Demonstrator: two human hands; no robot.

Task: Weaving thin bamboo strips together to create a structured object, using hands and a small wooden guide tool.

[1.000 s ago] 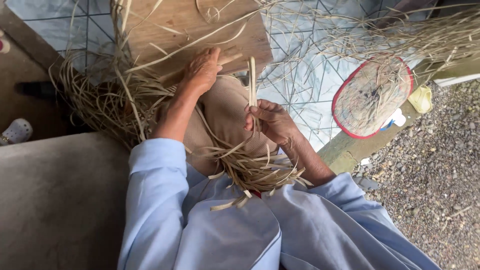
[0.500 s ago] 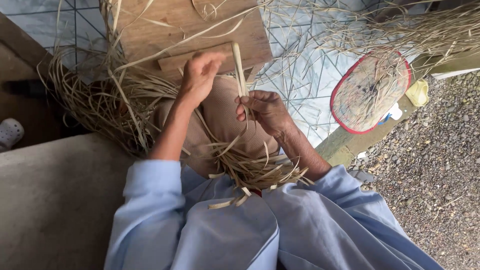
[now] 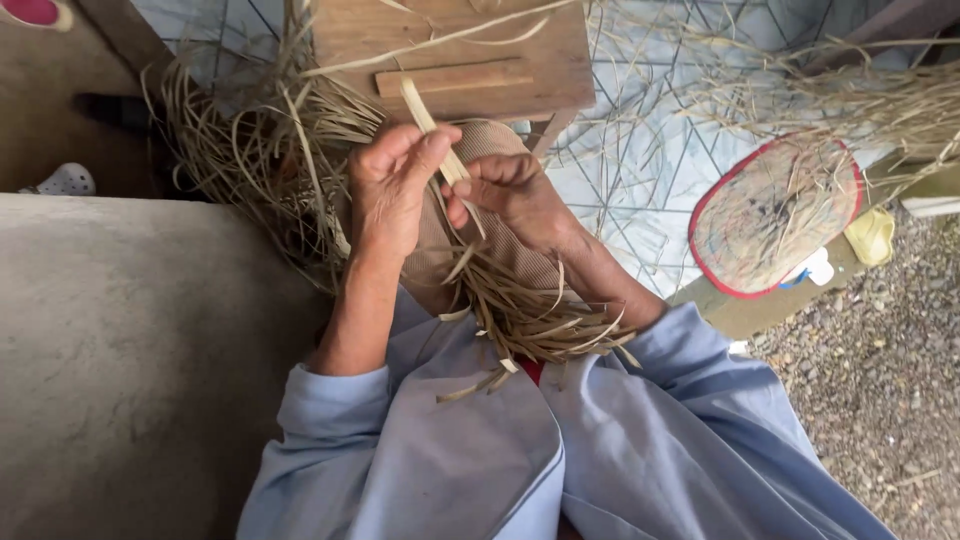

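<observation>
Pinching one flat straw strip [image 3: 432,128] between them, left hand [image 3: 392,190] and right hand [image 3: 508,196] grip it above the woven mat [image 3: 500,262]

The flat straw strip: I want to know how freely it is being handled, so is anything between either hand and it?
Nothing visible. The left hand and right hand both pinch the straw strip directly above the woven piece; the loose straw ends hang below, near the lap.

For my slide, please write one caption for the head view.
Both hands, left hand and right hand, pinch a flat straw strip above a half-woven mat.
</observation>
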